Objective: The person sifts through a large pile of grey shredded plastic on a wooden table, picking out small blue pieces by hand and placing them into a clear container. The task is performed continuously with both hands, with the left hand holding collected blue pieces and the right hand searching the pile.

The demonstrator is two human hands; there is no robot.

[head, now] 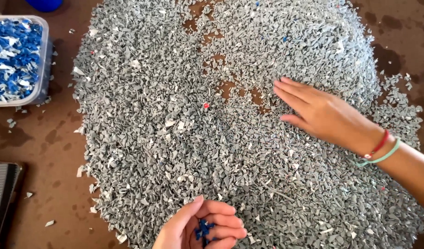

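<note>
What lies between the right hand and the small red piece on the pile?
In the head view, grey plastic chips and a bare brown patch of floor lie between the right hand and the red piece.

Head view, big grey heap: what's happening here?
A person works over a wide heap of grey plastic flakes on a brown surface. The right hand lies flat on the flakes; the left hand cups a few blue plastic chips. A clear tub of blue and white chips sits upper left.
</note>
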